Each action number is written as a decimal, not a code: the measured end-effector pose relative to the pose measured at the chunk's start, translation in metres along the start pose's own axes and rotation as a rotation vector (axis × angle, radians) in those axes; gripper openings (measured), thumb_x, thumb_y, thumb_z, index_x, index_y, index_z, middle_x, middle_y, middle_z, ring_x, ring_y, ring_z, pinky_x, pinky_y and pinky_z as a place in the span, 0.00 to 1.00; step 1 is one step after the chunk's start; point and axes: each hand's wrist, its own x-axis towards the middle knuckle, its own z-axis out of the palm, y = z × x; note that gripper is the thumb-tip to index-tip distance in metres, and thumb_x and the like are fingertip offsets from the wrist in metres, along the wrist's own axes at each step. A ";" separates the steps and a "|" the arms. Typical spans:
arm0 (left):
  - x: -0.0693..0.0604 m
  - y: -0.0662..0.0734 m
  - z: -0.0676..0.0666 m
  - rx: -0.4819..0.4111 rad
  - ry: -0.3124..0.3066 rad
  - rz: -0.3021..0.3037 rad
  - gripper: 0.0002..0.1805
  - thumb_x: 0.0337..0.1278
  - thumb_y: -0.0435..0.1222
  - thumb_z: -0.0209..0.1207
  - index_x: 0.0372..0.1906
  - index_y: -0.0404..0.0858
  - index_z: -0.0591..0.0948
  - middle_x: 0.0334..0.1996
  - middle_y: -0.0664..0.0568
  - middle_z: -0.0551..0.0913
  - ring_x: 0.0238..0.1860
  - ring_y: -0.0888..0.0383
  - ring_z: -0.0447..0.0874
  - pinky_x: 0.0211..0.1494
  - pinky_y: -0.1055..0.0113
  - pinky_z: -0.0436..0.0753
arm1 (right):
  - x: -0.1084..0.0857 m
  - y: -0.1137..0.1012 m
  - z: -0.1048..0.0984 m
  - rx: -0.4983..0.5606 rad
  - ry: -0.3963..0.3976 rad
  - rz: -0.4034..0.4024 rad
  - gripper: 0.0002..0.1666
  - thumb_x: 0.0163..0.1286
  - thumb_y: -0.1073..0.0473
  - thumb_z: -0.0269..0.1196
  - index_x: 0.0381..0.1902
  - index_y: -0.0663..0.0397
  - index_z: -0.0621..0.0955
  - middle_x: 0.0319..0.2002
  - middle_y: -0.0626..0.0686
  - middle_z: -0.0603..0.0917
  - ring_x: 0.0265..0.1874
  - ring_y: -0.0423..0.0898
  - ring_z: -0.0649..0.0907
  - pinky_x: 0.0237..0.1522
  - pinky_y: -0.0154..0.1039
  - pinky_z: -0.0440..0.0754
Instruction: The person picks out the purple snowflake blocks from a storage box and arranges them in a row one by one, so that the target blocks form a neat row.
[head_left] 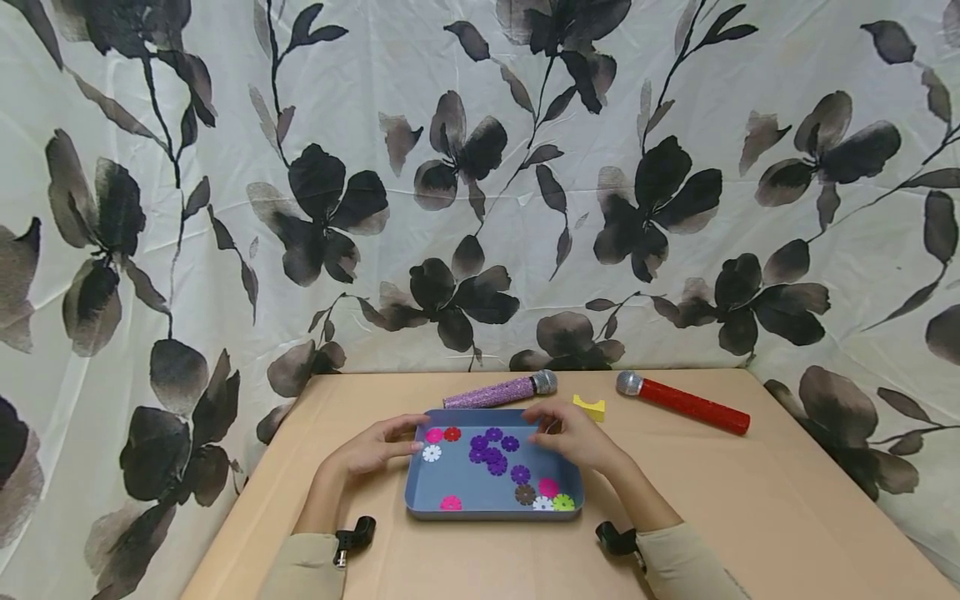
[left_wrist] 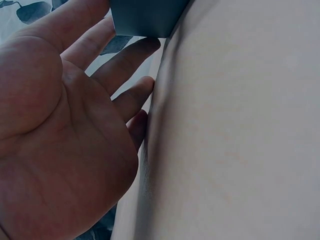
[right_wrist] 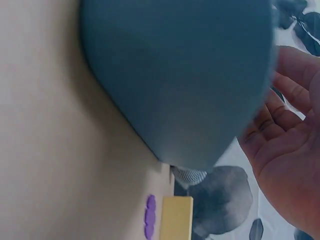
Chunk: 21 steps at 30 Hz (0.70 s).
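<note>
On my feed I take the yellow block (head_left: 589, 410) as landmark. Left of it I see a glittery purple microphone (head_left: 495, 393), its silver head on the block's side; right of it lies a red microphone (head_left: 690, 404), silver head likewise nearest the block. Beneath the block I see a tan table (head_left: 787, 492), and behind it a white cloth (head_left: 337, 92) printed with dark flowers and leaves.
</note>
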 end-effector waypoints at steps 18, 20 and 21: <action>0.000 -0.001 -0.001 0.044 0.003 0.008 0.30 0.72 0.44 0.63 0.75 0.43 0.73 0.77 0.41 0.69 0.78 0.37 0.65 0.81 0.39 0.61 | 0.002 0.003 0.025 -0.127 -0.220 -0.027 0.14 0.69 0.65 0.70 0.52 0.56 0.85 0.45 0.53 0.86 0.39 0.44 0.81 0.42 0.31 0.83; 0.000 -0.001 -0.001 0.050 0.002 0.011 0.31 0.73 0.44 0.63 0.75 0.43 0.72 0.77 0.41 0.69 0.78 0.37 0.65 0.81 0.39 0.61 | 0.002 0.003 0.026 -0.141 -0.236 -0.013 0.13 0.69 0.64 0.71 0.50 0.53 0.86 0.42 0.51 0.86 0.38 0.44 0.81 0.42 0.30 0.83; 0.000 -0.001 -0.001 0.044 0.004 0.003 0.31 0.72 0.44 0.63 0.75 0.44 0.73 0.77 0.42 0.69 0.78 0.38 0.65 0.81 0.40 0.61 | 0.002 0.004 0.027 -0.151 -0.244 -0.014 0.12 0.68 0.64 0.72 0.49 0.53 0.86 0.41 0.50 0.86 0.37 0.43 0.81 0.41 0.31 0.83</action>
